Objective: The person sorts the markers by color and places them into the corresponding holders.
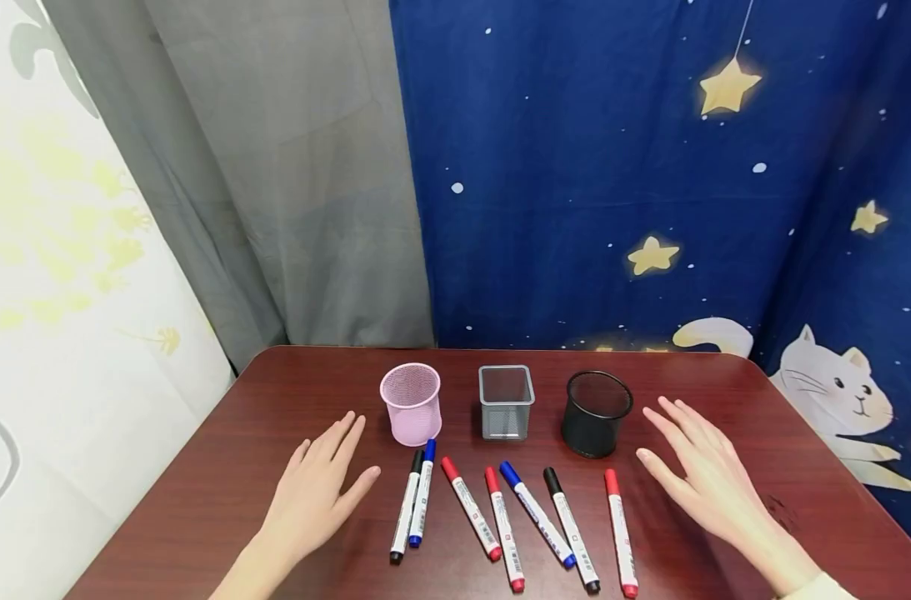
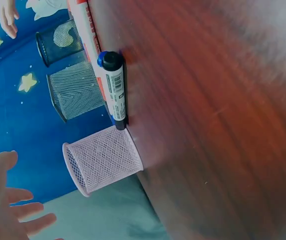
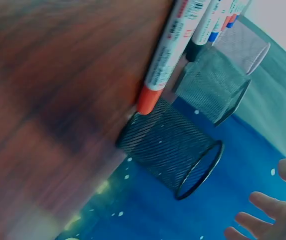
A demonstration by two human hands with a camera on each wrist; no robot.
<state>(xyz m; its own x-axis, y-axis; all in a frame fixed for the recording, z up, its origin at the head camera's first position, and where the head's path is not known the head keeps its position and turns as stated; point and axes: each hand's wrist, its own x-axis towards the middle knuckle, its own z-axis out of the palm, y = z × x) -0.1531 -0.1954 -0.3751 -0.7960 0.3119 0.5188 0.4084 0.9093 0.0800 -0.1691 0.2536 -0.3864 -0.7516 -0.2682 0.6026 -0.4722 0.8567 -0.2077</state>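
My left hand (image 1: 315, 490) hovers with spread fingers at the left of the table, holding nothing, nearest the pink round mesh pen holder (image 1: 413, 408) and a black marker (image 1: 407, 508) that lies beside a blue marker (image 1: 422, 496). Across from it, my right hand (image 1: 703, 475) is also spread and holds nothing; the black round mesh pen holder (image 1: 593, 417) and a red marker (image 1: 622, 533) are closest to it. Between the two round holders stands a square grey mesh pen holder (image 1: 506, 408). Red markers (image 1: 472, 510), another blue marker (image 1: 538, 515) and another black marker (image 1: 571, 529) lie in the middle.
The dark red wooden table (image 1: 275, 383) has rounded far corners. Behind it hang a grey curtain (image 1: 297, 167) and a blue curtain (image 1: 560, 167) with stars and a cat. A pale patterned curtain (image 1: 65, 317) runs along the left side.
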